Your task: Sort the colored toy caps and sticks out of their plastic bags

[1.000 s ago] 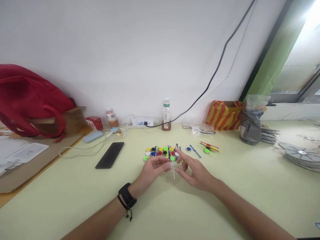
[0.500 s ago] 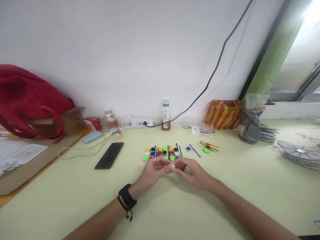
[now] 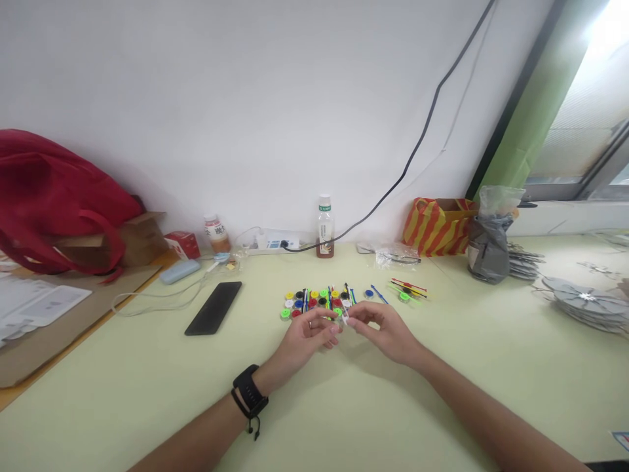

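My right hand [image 3: 388, 333] pinches a small white plastic piece [image 3: 344, 318] between thumb and fingertips, with a thin stick-like part rising from it. Close by on the left, my left hand [image 3: 309, 333] has its fingers curled and the thumb against the fingertips; whatever lies there is too small to make out. Just beyond both hands stand rows of small coloured round pieces [image 3: 285, 314] on clear bases, with coloured plastic sticks [image 3: 305, 298] laid among them. My hands partly cover the nearest row. A blue round piece [image 3: 369, 294] and a blue stick [image 3: 380, 294] lie right of the group.
Farther right lie red, yellow and green sticks [image 3: 410, 287] with a green round piece [image 3: 404, 297]. A black phone [image 3: 213, 308] is at the left. Behind stand a drink bottle [image 3: 325, 226], a power strip [image 3: 275, 241] and a striped bag [image 3: 437, 226]. Grey discs [image 3: 587, 301] are stacked at right.
My hands have drawn slightly apart. The white piece, between both hands' fingertips before, is now at my right fingertips and has shifted slightly right and up.
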The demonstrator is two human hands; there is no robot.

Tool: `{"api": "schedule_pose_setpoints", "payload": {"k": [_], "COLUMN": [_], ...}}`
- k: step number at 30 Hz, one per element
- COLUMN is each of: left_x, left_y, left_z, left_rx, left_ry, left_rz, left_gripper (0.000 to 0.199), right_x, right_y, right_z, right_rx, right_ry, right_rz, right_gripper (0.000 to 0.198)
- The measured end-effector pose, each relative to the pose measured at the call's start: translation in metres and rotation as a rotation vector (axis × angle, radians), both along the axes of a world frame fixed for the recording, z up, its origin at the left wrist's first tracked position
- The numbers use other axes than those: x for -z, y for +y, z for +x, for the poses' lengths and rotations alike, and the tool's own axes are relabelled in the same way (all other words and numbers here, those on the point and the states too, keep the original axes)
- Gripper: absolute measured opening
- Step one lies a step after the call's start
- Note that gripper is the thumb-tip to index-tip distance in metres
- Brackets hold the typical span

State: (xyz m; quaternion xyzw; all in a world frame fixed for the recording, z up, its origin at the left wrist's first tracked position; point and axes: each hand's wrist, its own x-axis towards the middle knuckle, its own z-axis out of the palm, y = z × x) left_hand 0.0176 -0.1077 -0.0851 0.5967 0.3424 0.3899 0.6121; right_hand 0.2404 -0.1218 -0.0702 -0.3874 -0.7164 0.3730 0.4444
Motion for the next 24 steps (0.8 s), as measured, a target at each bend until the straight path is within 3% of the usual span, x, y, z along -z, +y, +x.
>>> {"api": "schedule_pose_setpoints", "payload": {"k": [8, 11, 13, 15, 18, 24], "left_x": [0.008, 0.009, 0.008, 0.006, 0.004, 0.004], "left_y": [0.002, 0.002, 0.001, 0.0, -0.002, -0.004], "left_z": [-0.002, -0.003, -0.002, -0.001, 0.001, 0.003], "left_rx": [-0.039, -0.027, -0.022, -0.023, -0.03, -0.015], "left_ry": [0.085, 0.106, 0.11, 0.113, 0.119, 0.1], "left_rz": [-0.01, -0.01, -0.01, -0.01, -0.01, 0.015], "left_gripper": [0.034, 0.032, 0.031, 0.031, 0.031, 0.032], "right_x": [-0.033, -0.033, -0.02, 0.0, 0.025, 0.035], "right_y": [0.022, 0.019, 0.016, 0.014, 0.018, 0.036], "right_z": [0.082, 0.109, 0.117, 0.119, 0.115, 0.111], "right_rx": [0.662, 0.792, 0.718, 0.486, 0.355, 0.408], "right_ry": [-0.077, -0.22, -0.391, -0.646, -0.857, -0.892], "right_rz": [0.501, 0.573, 0.478, 0.258, 0.009, 0.023], "right_gripper": [0.02, 0.017, 0.014, 0.02, 0.024, 0.022]}}
